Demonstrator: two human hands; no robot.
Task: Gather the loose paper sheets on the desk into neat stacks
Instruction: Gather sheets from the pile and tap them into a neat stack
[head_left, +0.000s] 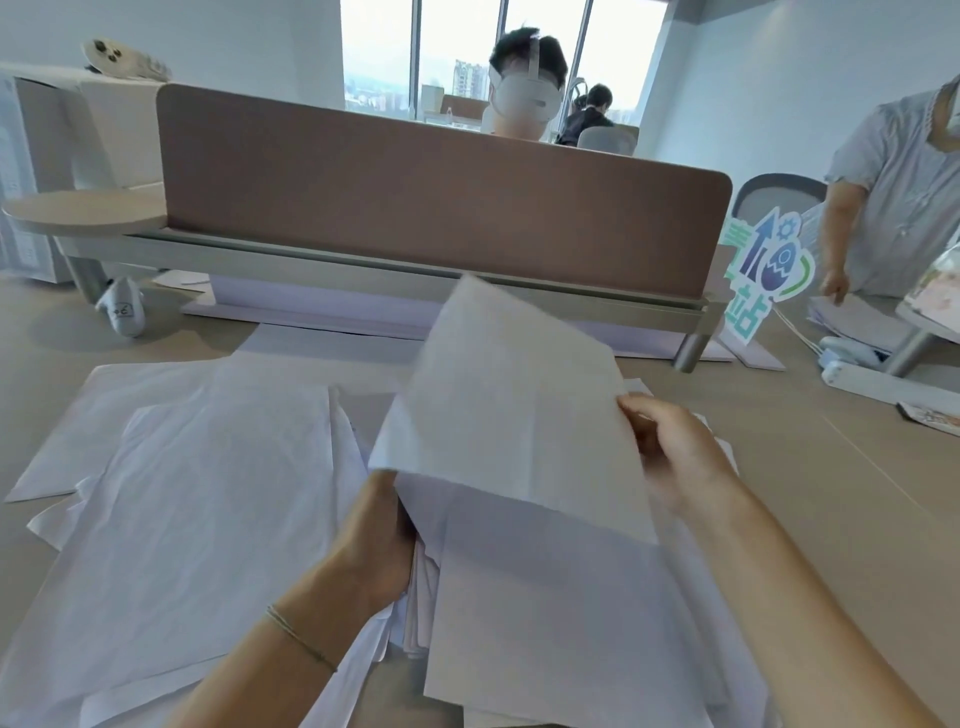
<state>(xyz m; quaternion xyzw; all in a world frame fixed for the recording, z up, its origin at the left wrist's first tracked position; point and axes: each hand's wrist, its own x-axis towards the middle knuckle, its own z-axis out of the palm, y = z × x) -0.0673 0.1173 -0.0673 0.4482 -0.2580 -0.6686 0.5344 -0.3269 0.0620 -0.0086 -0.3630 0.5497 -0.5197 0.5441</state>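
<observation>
White paper fills the middle of the view: a lifted sheet (498, 405) is held up off the table, tilted, its long axis running from the near lower edge up and away toward the brown divider panel (441, 202), with its far corner pointing at the panel's base. The right hand (675, 457) pinches the sheet's right edge, fingers (636, 405) closed on the paper. The left hand (379, 540) is at the sheet's lower left corner, its fingers tucked out of sight under the paper, so whether they clamp the sheet or the pile beneath cannot be told. Under both hands lies a rough stack of sheets (545, 623), long axis running away from the person, edges uneven and several sheets poking out on its left side. To the left, loose sheets (182, 493) lie flat and overlapping on the table (810, 493), skewed at differing angles. A thin bracelet (298, 636) circles the left wrist. Beyond the divider sits a person wearing a white headset (524, 98); at far right another person in a pale shirt (904, 192) stands by a neighbouring table. A green and blue cut-out sign (766, 275) stands beside the divider's right end.
</observation>
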